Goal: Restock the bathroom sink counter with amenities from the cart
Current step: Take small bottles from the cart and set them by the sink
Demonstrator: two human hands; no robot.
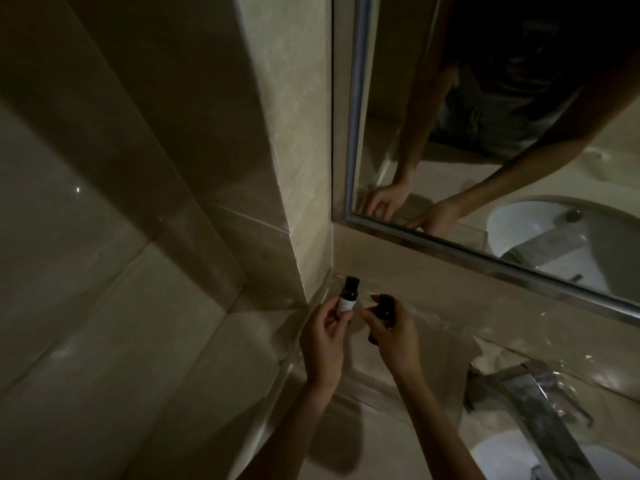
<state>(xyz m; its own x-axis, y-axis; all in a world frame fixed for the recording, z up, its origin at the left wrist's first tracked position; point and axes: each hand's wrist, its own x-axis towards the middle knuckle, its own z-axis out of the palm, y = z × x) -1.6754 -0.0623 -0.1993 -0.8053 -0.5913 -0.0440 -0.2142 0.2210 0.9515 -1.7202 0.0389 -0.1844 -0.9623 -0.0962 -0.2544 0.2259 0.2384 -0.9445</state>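
Observation:
My left hand (323, 341) holds a small dark bottle with a white label (347, 299), upright, near the back left corner of the beige sink counter (367, 362). My right hand (391, 337) grips a second small dark bottle (383, 308) just to the right of the first. Both bottles are close to the wall ledge under the mirror. Whether the bottles touch the counter is unclear in the dim light.
A framed mirror (485, 168) covers the wall above and shows my arms reflected. A chrome faucet (533, 403) stands at the right, over a white basin (498, 455). Tiled walls (138, 202) close in the left side.

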